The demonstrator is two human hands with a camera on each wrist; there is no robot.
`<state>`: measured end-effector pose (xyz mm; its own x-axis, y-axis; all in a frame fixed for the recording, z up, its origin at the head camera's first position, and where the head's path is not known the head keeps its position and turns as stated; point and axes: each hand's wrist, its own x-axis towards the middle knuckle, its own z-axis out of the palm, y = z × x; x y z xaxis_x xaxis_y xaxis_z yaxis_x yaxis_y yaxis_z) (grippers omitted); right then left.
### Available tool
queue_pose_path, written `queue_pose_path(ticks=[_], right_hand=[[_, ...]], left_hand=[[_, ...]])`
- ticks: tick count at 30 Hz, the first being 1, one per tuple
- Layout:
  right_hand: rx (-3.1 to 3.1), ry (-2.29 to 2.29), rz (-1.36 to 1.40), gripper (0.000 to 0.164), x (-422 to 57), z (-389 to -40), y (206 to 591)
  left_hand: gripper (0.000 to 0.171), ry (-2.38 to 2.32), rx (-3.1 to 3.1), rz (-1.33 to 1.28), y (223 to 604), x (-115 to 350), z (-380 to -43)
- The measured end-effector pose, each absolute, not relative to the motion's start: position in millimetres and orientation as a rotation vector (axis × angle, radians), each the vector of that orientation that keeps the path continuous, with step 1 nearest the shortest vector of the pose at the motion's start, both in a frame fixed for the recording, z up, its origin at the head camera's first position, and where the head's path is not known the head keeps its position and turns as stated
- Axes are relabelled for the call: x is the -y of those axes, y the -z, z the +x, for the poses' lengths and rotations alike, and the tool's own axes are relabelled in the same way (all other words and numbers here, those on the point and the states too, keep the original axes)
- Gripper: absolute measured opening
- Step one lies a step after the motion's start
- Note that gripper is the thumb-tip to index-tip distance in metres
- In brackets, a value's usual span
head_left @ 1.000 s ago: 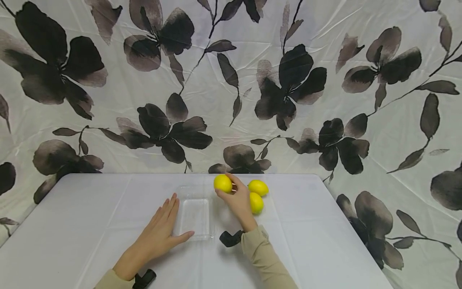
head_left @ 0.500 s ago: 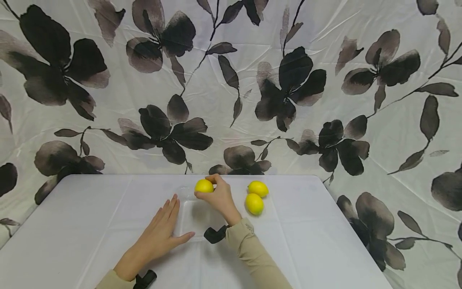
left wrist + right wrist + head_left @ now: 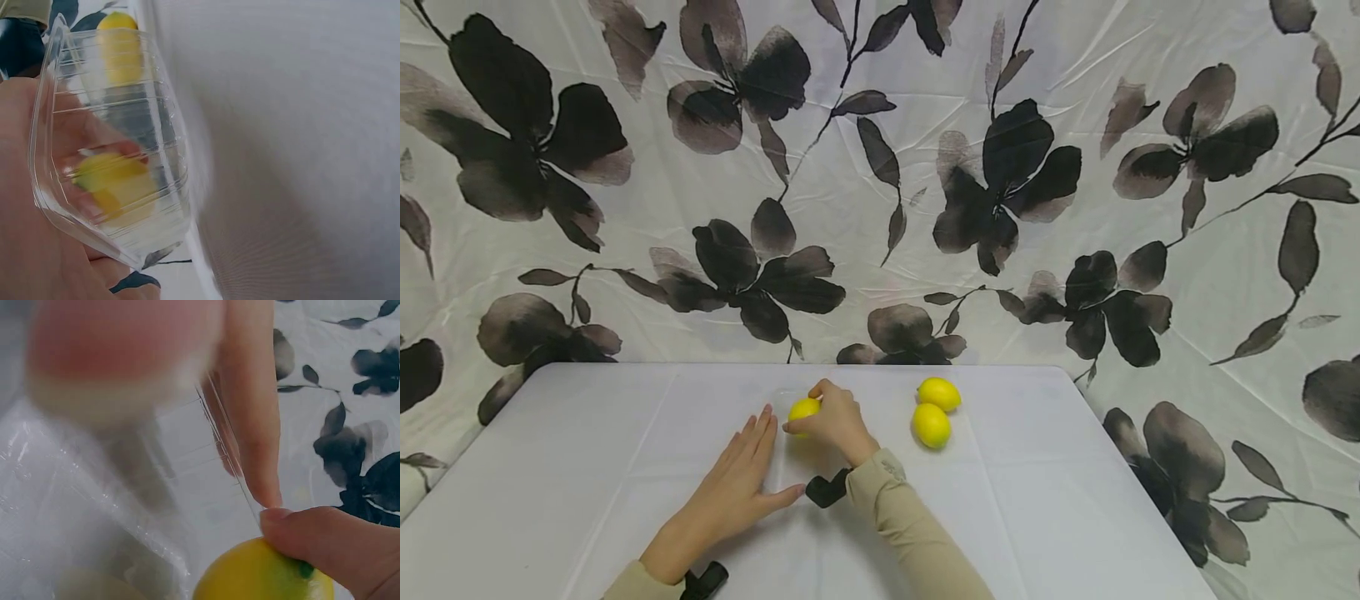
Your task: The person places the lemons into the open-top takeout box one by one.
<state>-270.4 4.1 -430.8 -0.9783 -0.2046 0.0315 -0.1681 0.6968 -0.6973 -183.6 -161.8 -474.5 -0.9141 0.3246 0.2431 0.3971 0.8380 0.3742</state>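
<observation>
My right hand point(image 3: 842, 427) pinches a yellow lemon point(image 3: 802, 411) between thumb and fingers, low over the clear plastic container point(image 3: 790, 392). In the right wrist view, the thumb point(image 3: 331, 544) presses on this lemon point(image 3: 250, 572), close to the see-through wall. My left hand point(image 3: 722, 487) lies with straight fingers along the container's left side, thumb spread at the near edge. Through the ribbed container point(image 3: 47, 187) in the left wrist view, a lemon and fingers show. Two more lemons, a far one point(image 3: 939, 394) and a nearer one point(image 3: 932, 426), sit to the right.
A white-covered table point(image 3: 1045, 517) carries everything. Behind it hangs a white cloth point(image 3: 880, 200) with dark flower print. Black wrist devices show at both cuffs, the right one point(image 3: 827, 489) near the container's front edge.
My right hand has carried the lemon left, then lowered it at the container. The left hand has stayed beside the container, and the other two lemons look almost unmoved.
</observation>
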Motion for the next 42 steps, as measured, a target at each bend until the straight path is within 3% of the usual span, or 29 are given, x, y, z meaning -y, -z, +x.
queue_pose_path(ticks=[24,42], right_hand=[[-2.754,0.96,-0.463,0.063,-0.7,-272.5,426.4],[-2.857,0.959,-0.358,0.056,-4.3,-274.3,430.4]], left_hand=[[0.107,0.644,2.844,-0.561,477.5,160.1,-184.7],[0.108,0.618,2.864,-0.555,475.1,160.7,-183.5]])
